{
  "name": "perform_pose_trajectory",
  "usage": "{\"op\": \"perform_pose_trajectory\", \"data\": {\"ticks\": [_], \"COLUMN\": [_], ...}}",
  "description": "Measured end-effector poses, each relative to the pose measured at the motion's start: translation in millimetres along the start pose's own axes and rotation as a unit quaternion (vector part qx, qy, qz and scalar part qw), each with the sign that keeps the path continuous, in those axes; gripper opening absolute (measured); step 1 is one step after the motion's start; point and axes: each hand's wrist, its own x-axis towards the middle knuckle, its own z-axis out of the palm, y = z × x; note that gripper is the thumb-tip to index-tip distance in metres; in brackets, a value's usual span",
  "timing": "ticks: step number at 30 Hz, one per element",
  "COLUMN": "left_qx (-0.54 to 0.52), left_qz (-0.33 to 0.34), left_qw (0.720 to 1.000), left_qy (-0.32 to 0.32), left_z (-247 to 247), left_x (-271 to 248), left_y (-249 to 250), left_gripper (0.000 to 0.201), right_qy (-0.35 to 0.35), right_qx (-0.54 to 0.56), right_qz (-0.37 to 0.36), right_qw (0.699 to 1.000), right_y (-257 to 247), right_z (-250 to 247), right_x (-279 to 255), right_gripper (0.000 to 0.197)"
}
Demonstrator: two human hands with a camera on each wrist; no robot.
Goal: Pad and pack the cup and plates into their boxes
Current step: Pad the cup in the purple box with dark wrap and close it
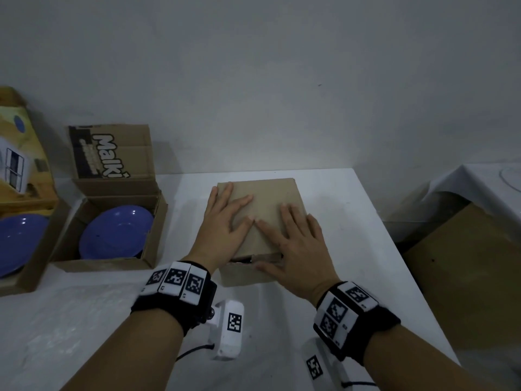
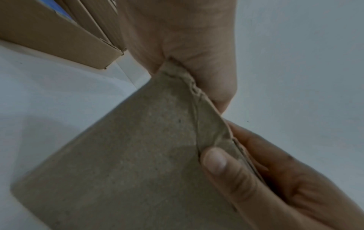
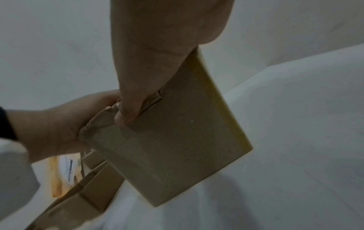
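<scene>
Small plain cardboard box [image 1: 262, 213] stands on the white table [image 1: 352, 227], lid flaps folded down. Left hand [image 1: 225, 221] and right hand [image 1: 296, 241] both lie flat on the lid, fingers straight, pressing; right thumb sits at the near front edge. At left, two open cardboard boxes each hold a blue plate: nearer box [image 1: 152, 238] with plate [image 1: 115, 232], outer plate [image 1: 17, 244].

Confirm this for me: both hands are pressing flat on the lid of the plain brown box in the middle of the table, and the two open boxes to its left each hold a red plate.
Not quite: the plates are blue, not red, as the head view shows. The rest stands: the left hand and right hand press flat on the plain brown box in the middle of the table, with both open boxes to its left.
</scene>
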Motion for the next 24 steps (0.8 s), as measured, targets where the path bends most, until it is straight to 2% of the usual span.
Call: {"op": "perform_pose_trajectory", "data": {"ticks": [5,10,12,15,19,24], "left_qx": [-0.019,-0.031,-0.038,-0.038,-0.046,-0.037], "left_qz": [-0.025,-0.059,-0.059,-0.052,-0.048,-0.044], "left_qw": [0.999,0.998,0.997,0.998,0.998,0.998], "left_qy": [-0.017,-0.019,-0.018,-0.018,-0.004,0.006], "left_z": [-2.0,-3.0,-3.2,-3.2,-0.4,2.5], "left_x": [12.7,13.1,15.0,16.1,15.5,18.4], "left_y": [0.5,1.7,1.3,-1.7,-3.2,-3.0], "left_gripper": [0.037,0.033,0.033,0.033,0.033,0.034], "right_qy": [-0.003,0.000,-0.009,-0.015,-0.054,-0.069], "right_qx": [-0.012,-0.021,-0.009,0.009,-0.005,-0.014], "right_qz": [0.020,0.006,0.013,-0.028,-0.106,-0.107], "right_qw": [1.000,1.000,1.000,0.999,0.993,0.992], "right_y": [-0.6,-4.8,-10.0,-1.3,41.2,47.3], "right_z": [1.2,1.2,1.5,-0.3,-5.8,-3.8], "right_x": [10.9,19.2,24.4,27.2,26.9,28.8], "right_gripper": [0.069,0.084,0.082,0.079,0.083,0.075]}}
